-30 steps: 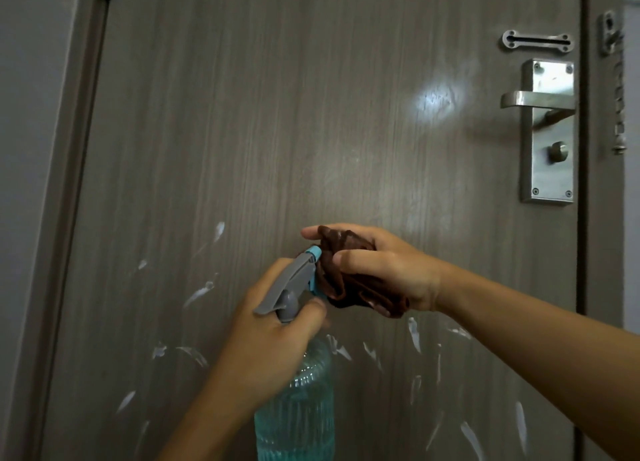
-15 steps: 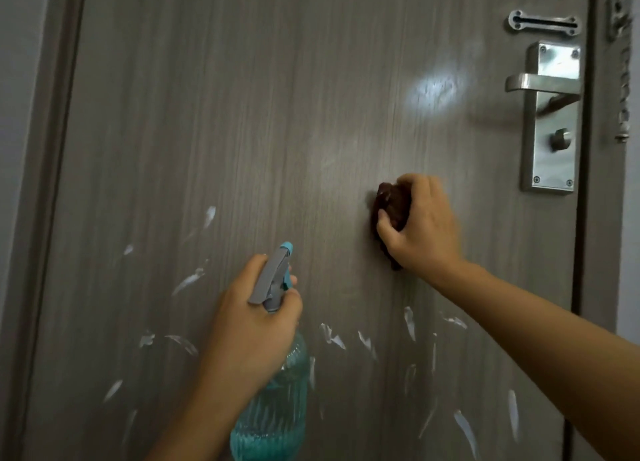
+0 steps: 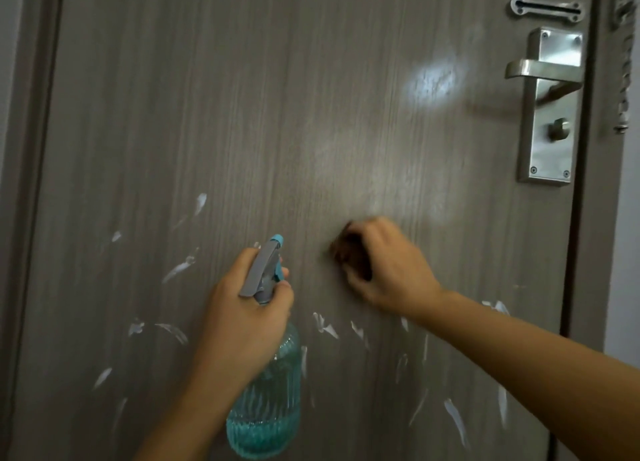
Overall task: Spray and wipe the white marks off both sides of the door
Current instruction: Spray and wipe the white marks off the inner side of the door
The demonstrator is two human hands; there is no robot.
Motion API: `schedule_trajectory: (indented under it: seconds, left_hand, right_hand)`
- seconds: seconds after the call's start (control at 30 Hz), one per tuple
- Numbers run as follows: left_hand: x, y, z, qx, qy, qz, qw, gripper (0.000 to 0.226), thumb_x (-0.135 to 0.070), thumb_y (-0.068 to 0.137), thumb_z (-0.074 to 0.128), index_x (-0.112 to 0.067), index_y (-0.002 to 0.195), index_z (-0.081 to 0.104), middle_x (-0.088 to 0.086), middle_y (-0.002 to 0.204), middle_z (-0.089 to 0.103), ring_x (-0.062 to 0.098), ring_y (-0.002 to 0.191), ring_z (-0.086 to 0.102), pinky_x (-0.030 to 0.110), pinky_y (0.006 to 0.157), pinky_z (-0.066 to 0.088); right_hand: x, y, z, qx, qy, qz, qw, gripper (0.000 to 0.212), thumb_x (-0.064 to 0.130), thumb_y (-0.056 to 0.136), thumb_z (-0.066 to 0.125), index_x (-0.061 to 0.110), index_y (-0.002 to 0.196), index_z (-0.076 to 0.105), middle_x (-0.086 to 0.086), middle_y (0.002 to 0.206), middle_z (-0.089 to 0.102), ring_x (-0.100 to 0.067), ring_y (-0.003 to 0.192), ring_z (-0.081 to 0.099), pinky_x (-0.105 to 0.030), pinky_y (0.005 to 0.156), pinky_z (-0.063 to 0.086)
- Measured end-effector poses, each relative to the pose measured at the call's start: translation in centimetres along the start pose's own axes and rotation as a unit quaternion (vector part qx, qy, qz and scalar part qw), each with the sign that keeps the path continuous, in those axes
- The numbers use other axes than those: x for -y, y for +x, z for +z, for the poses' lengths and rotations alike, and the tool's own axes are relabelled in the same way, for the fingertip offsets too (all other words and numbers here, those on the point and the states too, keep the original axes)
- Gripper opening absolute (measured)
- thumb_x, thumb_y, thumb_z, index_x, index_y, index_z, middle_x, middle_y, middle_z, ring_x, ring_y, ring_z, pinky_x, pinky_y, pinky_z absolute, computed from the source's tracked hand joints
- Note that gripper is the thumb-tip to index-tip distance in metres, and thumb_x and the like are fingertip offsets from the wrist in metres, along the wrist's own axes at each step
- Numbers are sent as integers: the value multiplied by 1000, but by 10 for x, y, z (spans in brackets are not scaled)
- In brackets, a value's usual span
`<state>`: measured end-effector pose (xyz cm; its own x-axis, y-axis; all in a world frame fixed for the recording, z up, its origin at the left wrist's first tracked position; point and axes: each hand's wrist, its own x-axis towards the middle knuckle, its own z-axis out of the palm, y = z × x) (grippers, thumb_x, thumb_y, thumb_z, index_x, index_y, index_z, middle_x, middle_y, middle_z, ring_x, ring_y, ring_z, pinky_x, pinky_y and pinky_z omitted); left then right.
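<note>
While the right hand (image 3: 388, 270) pinches the brown cloth (image 3: 351, 256) against the door (image 3: 277, 114), above the white marks (image 3: 325, 327), it may only smear them; the left hand (image 3: 242, 318), left of the cloth, grips the spray bottle (image 3: 266, 391).

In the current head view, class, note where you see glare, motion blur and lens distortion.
Head view: a bright glare patch sits on the door left of the lever handle; the right hand and brown cloth are smeared by motion blur; the spray bottle in the left hand looks sharper; the door frame leans, a wide-angle effect.
</note>
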<state>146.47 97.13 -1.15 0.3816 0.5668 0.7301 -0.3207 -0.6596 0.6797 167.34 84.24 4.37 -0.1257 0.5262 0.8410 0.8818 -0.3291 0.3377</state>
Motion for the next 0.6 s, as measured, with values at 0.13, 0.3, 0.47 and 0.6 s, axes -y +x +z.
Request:
schedule_trajectory:
  seconds: [0.13, 0.3, 0.47, 0.6]
  left_hand:
    - [1, 1, -7, -25, -3, -9, 1000, 19, -9, 96, 63, -28, 91, 61, 10, 78, 66, 35, 73, 71, 40, 55, 50]
    - [7, 6, -16, -78, 18, -18, 997, 20, -9, 92, 63, -22, 84, 51, 14, 74, 58, 38, 71, 68, 51, 58, 52]
    - [11, 10, -35, -106, 57, -8, 993, 13, -19, 94, 64, -22, 86, 55, 5, 68, 56, 29, 62, 57, 56, 62, 53]
    - [17, 14, -50, -116, 73, -18, 990, 21, -18, 97, 64, -19, 80, 52, 6, 64, 52, 26, 58, 52, 49, 59, 48]
  right_hand:
    - [-10, 34, -13, -177, 33, 206, 962, 50, 30, 84, 82, 8, 122, 59, -14, 124, 44, -22, 92, 53, -33, 76, 54]
    - [27, 6, 25, -53, -2, -4, 999, 41, 32, 84, 75, 9, 116, 61, -11, 111, 48, -33, 94, 54, -44, 65, 56]
    - [38, 24, 28, -24, 13, -33, 999, 37, 32, 85, 74, 10, 112, 62, -9, 106, 48, -33, 88, 55, -43, 59, 53]
    - [47, 69, 17, -106, 56, 47, 992, 36, 30, 85, 79, 12, 112, 64, -8, 108, 50, -29, 84, 56, -42, 64, 54]
